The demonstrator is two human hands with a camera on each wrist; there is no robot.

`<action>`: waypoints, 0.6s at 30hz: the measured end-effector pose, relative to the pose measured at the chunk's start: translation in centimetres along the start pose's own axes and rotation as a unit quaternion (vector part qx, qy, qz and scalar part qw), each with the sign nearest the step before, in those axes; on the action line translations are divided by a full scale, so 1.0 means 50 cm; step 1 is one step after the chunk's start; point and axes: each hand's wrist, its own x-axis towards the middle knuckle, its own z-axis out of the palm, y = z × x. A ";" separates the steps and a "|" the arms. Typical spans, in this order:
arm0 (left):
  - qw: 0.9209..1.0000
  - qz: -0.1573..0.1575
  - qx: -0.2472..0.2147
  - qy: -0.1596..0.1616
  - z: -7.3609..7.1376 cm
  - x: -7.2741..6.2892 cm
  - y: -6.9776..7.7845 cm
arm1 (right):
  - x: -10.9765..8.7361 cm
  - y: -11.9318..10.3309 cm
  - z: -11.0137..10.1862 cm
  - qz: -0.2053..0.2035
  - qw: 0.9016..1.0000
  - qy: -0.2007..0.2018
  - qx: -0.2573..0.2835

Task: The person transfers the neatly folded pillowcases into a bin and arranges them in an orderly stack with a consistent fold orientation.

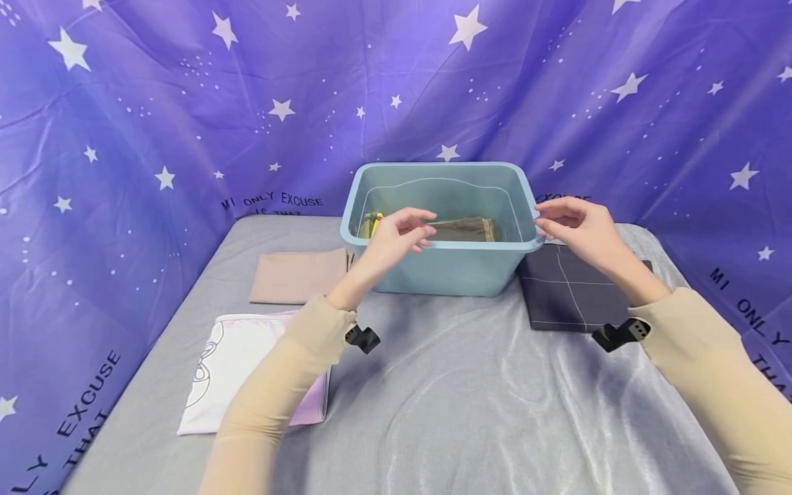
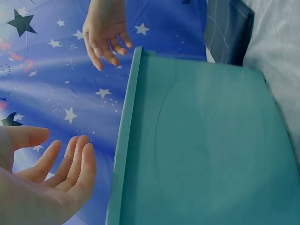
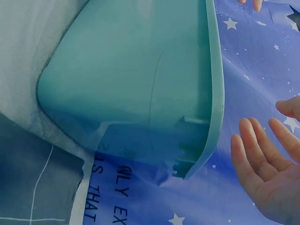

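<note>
One loose, empty hand, your left hand (image 1: pixel 399 237), hovers before the left half of the blue bin (image 1: pixel 442 271), just apart from its rim. From there most of the bin stretches rightward along its long axis, across you on the gray cloth (image 1: pixel 458 412). Your right hand (image 1: pixel 581 227) is equally free, fingers gently bent, near the right end; you can't tell which is nearer. Smooth-walled and round-cornered, the bin holds something yellow (image 1: pixel 379 220) at left, brown cloth (image 1: pixel 460 231) further right.

The purple curtain (image 1: pixel 396 69) reads "MI ONLY EXCUSE IS THAT" in places.
</note>
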 end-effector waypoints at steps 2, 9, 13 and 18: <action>1.000 0.010 -0.003 0.001 0.007 -0.005 -0.005 | -0.009 0.001 -0.005 -0.001 1.000 0.003 -0.009; 0.999 0.036 -0.001 0.000 0.034 -0.023 -0.018 | -0.035 0.021 -0.020 -0.009 1.000 0.013 -0.006; 0.999 0.047 -0.008 -0.004 0.053 -0.028 -0.029 | -0.046 0.036 -0.029 -0.010 1.000 0.019 0.008; 0.999 0.050 -0.012 -0.014 0.078 -0.033 -0.040 | -0.059 0.047 -0.041 -0.004 1.000 0.029 -0.001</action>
